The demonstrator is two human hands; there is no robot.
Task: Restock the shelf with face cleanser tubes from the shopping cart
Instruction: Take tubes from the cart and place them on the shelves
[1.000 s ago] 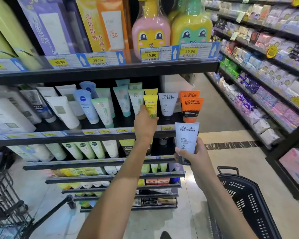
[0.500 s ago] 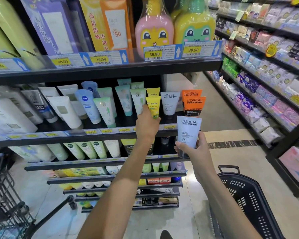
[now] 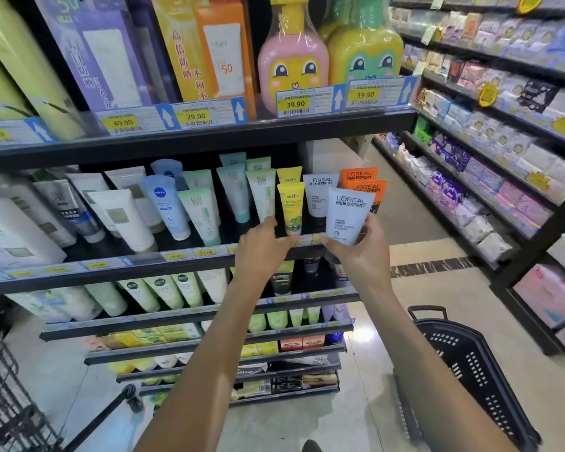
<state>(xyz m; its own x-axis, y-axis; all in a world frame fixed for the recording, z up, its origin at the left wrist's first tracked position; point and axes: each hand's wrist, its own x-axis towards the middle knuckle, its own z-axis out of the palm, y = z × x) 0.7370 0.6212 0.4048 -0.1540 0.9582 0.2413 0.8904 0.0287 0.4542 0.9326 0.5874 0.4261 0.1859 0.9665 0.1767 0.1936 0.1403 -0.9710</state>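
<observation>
My right hand grips a pale blue L'Oreal Men Expert cleanser tube by its lower end. It holds the tube upright at the shelf's front edge, in front of a white L'Oreal tube and orange ones. My left hand is at the shelf edge just below and left of a yellow tube that stands on the shelf. Its fingers stretch towards that tube's base, and it holds nothing that I can see.
Rows of cleanser tubes fill this shelf and the ones below. Boxes and bottles stand on the shelf above. A black wire cart is at the lower left and a black plastic basket at the lower right. Packed shelves line the aisle on the right.
My right hand has lifted the pale blue tube up to the shelf row. My left hand has come off the yellow tube and dropped to the shelf edge.
</observation>
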